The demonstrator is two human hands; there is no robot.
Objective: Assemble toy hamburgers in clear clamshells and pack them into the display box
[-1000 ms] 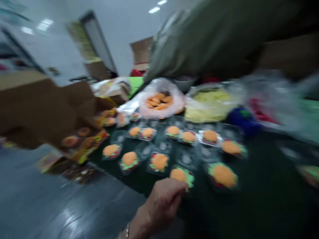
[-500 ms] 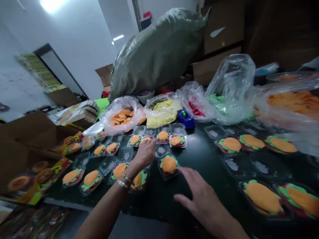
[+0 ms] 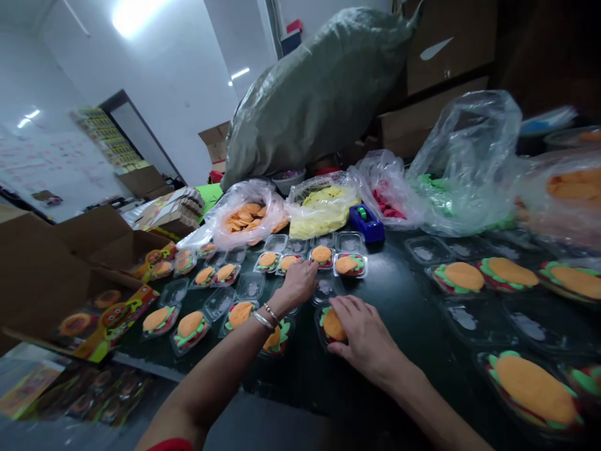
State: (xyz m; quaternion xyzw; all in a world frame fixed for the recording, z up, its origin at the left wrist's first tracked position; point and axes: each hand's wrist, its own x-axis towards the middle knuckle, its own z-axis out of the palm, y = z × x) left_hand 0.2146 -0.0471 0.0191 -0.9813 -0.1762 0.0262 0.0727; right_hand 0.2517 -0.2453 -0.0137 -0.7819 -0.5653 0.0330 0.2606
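My left hand (image 3: 300, 282), with bracelets at the wrist, reaches over the middle rows of clear plastic boxes. Its fingers are closed and point down beside a toy hamburger (image 3: 288, 263) with an orange bun and green and red layers. What they pinch is hidden. Nearer to me, my right hand (image 3: 364, 335) curves over another toy hamburger (image 3: 332, 324) in its clear box, fingers at the far side and thumb at the near side. The lid (image 3: 326, 289) of that box lies tipped back behind it. More filled boxes stand left of my left forearm, such as one hamburger (image 3: 190, 324).
Plastic bags of orange pieces (image 3: 246, 216), yellow pieces (image 3: 323, 197) and green pieces (image 3: 434, 188) line the back. Beside them stands a blue tape dispenser (image 3: 367, 223). A cardboard box (image 3: 94, 244) is at left. Open boxes with hamburgers (image 3: 533, 385) fill the right. A large sack (image 3: 319, 94) looms behind.
My right hand has moved forward and left onto the near toy hamburger, its fingers now round it. My left hand stays over the middle rows. The view has swung slightly left.
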